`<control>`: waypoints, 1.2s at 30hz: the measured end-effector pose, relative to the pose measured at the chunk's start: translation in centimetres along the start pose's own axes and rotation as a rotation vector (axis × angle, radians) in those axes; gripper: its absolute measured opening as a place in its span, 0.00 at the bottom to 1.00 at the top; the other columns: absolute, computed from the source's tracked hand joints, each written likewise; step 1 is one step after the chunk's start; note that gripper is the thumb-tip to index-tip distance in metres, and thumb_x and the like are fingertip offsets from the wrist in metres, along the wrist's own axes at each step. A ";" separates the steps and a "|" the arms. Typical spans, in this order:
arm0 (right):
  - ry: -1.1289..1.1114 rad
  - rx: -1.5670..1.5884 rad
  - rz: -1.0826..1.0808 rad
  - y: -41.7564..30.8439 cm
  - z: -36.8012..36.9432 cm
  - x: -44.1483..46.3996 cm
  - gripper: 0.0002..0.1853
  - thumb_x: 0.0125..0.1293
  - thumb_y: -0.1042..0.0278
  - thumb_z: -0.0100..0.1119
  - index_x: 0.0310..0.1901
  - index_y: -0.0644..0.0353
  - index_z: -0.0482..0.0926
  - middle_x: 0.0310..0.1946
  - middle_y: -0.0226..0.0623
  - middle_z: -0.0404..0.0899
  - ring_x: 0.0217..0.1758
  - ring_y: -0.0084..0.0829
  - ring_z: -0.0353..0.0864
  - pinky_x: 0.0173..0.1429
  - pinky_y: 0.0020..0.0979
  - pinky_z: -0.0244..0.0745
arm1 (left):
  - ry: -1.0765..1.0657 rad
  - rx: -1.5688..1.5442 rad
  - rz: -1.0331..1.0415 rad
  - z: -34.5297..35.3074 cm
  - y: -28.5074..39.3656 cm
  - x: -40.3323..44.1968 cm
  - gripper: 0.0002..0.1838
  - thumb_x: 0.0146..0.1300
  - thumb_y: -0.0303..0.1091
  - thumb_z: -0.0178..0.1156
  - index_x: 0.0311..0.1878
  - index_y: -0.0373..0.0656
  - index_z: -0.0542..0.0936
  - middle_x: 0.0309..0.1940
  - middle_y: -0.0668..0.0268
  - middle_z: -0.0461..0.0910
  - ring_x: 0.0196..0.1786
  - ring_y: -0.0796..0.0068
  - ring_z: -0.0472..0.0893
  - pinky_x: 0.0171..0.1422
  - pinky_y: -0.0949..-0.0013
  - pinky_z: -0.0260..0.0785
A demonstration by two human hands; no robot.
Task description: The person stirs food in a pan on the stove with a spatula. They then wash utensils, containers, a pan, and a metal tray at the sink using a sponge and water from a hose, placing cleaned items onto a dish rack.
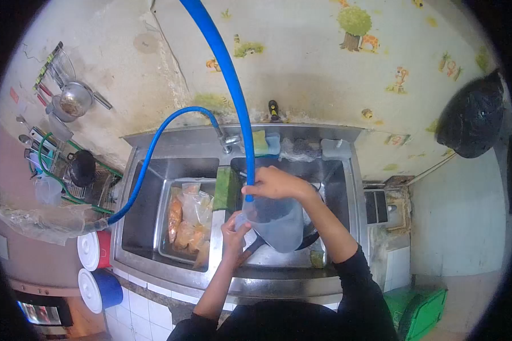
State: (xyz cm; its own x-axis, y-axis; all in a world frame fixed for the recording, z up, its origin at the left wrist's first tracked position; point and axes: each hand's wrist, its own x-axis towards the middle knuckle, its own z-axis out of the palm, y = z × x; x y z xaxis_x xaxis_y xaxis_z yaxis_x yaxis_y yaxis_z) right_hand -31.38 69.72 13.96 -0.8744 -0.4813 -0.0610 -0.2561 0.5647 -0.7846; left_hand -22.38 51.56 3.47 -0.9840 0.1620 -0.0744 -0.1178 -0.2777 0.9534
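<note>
Over the right sink basin, my left hand [232, 234] is closed around the handle side of a translucent plastic jug [281, 230]. My right hand [277, 184] grips a blue hose [231, 74] near its end, which points down at the jug's mouth. Whether water is flowing I cannot tell. Beneath the jug lies a dark frying pan [309, 240], mostly hidden, its handle reaching toward the lower left. A green sponge block [226, 188] stands on the divider beside my left hand.
Bagged food [192, 219] lies in a metal tray in the left basin. Behind the basins are a faucet [227, 142] with another blue hose stretch and a sponge [260, 143]. Lidded buckets [91, 290] stand at left, a green bin [421, 312] at lower right.
</note>
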 end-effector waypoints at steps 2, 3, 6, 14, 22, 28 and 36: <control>-0.046 -0.005 0.001 -0.7 -0.2 -0.3 0.22 0.51 0.49 0.56 0.22 0.66 0.79 0.16 0.44 0.76 0.19 0.37 0.76 0.27 0.33 0.69 | -0.008 0.005 -0.072 -0.4 -1.2 0.6 0.21 0.50 0.36 0.63 0.45 0.35 0.74 0.40 0.61 0.77 0.42 0.70 0.76 0.50 0.69 0.67; -0.056 0.045 0.011 -0.9 -0.3 -0.4 0.21 0.51 0.50 0.56 0.23 0.66 0.79 0.16 0.43 0.76 0.19 0.35 0.76 0.27 0.32 0.70 | 0.074 -0.024 -0.158 -0.3 -2.1 1.1 0.18 0.52 0.39 0.62 0.39 0.35 0.75 0.33 0.62 0.77 0.38 0.70 0.78 0.44 0.69 0.71; -0.041 0.093 0.063 -1.5 -1.2 -0.9 0.20 0.50 0.53 0.56 0.23 0.66 0.79 0.16 0.40 0.77 0.18 0.31 0.77 0.26 0.29 0.71 | 0.164 -0.037 -0.361 -1.1 -4.1 2.1 0.17 0.55 0.43 0.59 0.29 0.35 0.74 0.26 0.61 0.76 0.32 0.68 0.79 0.36 0.68 0.75; -0.126 0.341 0.165 -0.1 -0.7 -2.2 0.12 0.53 0.62 0.55 0.30 0.64 0.80 0.24 0.35 0.79 0.25 0.22 0.78 0.30 0.22 0.72 | 0.121 -0.317 -0.874 -3.4 -9.7 3.2 0.21 0.55 0.45 0.58 0.36 0.33 0.69 0.25 0.59 0.71 0.30 0.59 0.79 0.39 0.58 0.77; -0.031 0.399 0.252 1.0 -1.2 -2.7 0.13 0.56 0.64 0.53 0.34 0.67 0.78 0.28 0.37 0.79 0.30 0.24 0.79 0.36 0.23 0.76 | 0.301 -0.762 -0.935 -4.5 -12.4 3.7 0.16 0.60 0.34 0.52 0.49 0.37 0.65 0.36 0.56 0.70 0.32 0.57 0.76 0.46 0.50 0.74; -0.079 0.386 0.201 1.5 -2.4 -3.9 0.12 0.57 0.65 0.53 0.34 0.67 0.78 0.28 0.36 0.79 0.30 0.23 0.79 0.33 0.21 0.74 | 0.425 -0.837 -0.906 -2.8 -12.5 3.8 0.18 0.57 0.41 0.56 0.46 0.41 0.67 0.47 0.37 0.66 0.32 0.65 0.77 0.37 0.66 0.78; 0.043 0.392 0.160 2.3 -0.9 -2.4 0.15 0.55 0.60 0.58 0.30 0.68 0.77 0.22 0.37 0.78 0.25 0.24 0.78 0.29 0.23 0.72 | 0.349 -0.281 -0.292 2.3 -9.1 2.8 0.17 0.56 0.38 0.59 0.43 0.34 0.73 0.38 0.58 0.75 0.37 0.68 0.76 0.49 0.64 0.72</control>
State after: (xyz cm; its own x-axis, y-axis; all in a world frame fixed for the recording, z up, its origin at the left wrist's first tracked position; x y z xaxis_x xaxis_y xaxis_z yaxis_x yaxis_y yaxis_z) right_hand -30.21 72.77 12.87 -0.9090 -0.3752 -0.1813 0.0525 0.3286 -0.9430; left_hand -23.81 56.72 -4.70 -0.8850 -0.0411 -0.4638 -0.3777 -0.5190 0.7668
